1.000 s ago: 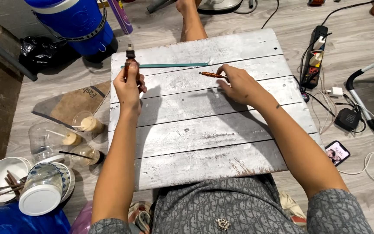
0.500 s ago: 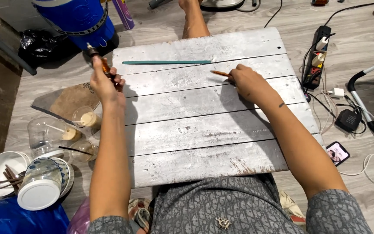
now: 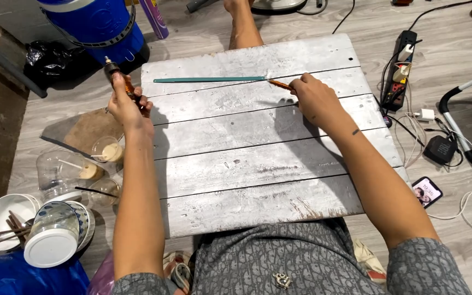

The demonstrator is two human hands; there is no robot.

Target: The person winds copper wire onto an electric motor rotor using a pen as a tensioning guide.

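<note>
two hands busy: left hand (image 3: 128, 106) fingers wrapped round a small amber-handled tool (image 3: 120, 81) off the surface's (image 3: 258, 175) left edge; right hand (image 3: 313, 98) fingers pinching a thin, light, stiff orange stick (image 3: 279, 84) near its end, beside the teal strip (image 3: 208, 80).

A home floor: wood-look flooring (image 3: 55, 112), power strip (image 3: 397, 71), used bowls (image 3: 4, 216) and cups (image 3: 107, 148).

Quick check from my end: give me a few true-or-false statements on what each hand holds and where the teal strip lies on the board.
1. The left hand holds a small metal-tipped tool past the board's left edge. True.
2. The right hand is empty. False: it grips a thin orange stick.
3. The teal strip lies flat near the board's far edge. True.
4. The strip is in the left hand. False: it lies on the board.
</note>
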